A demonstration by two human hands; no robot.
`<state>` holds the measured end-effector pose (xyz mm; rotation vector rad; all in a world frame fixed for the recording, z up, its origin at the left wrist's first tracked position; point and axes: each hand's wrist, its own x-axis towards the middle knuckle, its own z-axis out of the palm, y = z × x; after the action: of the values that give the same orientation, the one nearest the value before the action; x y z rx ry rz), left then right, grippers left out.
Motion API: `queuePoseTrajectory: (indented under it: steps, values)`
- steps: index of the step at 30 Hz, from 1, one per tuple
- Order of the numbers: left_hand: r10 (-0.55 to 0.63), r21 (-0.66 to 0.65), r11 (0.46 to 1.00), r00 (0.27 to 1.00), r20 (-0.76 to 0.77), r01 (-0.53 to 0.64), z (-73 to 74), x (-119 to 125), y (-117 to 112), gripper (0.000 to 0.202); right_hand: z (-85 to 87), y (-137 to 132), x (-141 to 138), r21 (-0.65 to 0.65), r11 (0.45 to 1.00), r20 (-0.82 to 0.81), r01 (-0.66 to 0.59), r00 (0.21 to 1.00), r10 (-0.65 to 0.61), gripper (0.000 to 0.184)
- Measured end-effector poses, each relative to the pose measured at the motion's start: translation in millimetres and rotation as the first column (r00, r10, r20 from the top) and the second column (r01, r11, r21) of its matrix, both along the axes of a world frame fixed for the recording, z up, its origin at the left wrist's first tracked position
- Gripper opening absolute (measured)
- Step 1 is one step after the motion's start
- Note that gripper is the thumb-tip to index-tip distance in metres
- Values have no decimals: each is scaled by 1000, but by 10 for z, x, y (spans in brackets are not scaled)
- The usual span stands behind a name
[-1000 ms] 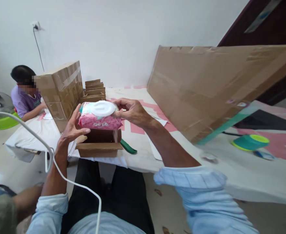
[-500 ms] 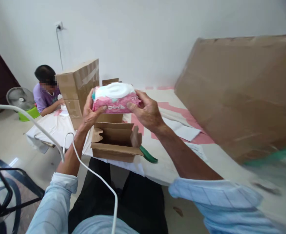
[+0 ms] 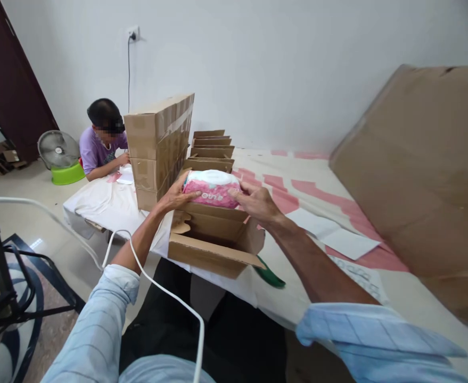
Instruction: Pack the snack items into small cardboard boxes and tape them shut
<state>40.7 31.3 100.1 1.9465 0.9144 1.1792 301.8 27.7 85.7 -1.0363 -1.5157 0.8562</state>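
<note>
Between both hands I hold a pink and white soft pack that looks like wet wipes [image 3: 213,192], with a white top and pale lettering on its front. My left hand [image 3: 177,196] grips its left end, thumb on the front face. At the right end, my right hand [image 3: 260,202] is closed on it the same way. Just below and in front of the pack stands an open cardboard box [image 3: 207,255], its flaps up and its inside dark. A green curved object [image 3: 271,274] lies beside the box's right corner, partly hidden by it.
Taped cartons [image 3: 146,141] are stacked to the left, beside a row of open boxes [image 3: 213,151]. A big cardboard sheet or box [image 3: 421,175] leans at right. White papers [image 3: 343,236] lie on the covered table. A person [image 3: 101,141] sits beyond the cartons. A white cable [image 3: 165,295] crosses before me.
Both hands have lowered the pack toward the open box. My view has turned left, so the scene sits further right in the picture.
</note>
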Motion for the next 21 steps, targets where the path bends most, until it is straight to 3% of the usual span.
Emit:
queuePoseTrajectory:
  steps: [7,12,16,21]
  values:
    - [7,-178,984,1000,-11,-9,-93,-17,-8,76,-41,137,83,-106,989,97,-104,989,114,43]
    - [24,-289,957,1000,19,-18,-55,-17,-16,71,10,132,81,-119,983,115,-136,982,150,45]
    - [26,-222,975,998,58,-12,64,-18,-22,85,143,82,51,-84,986,94,-143,984,151,44]
    - [8,-22,1000,994,108,-5,285,-3,28,100,428,-21,18,123,978,16,-169,986,169,54]
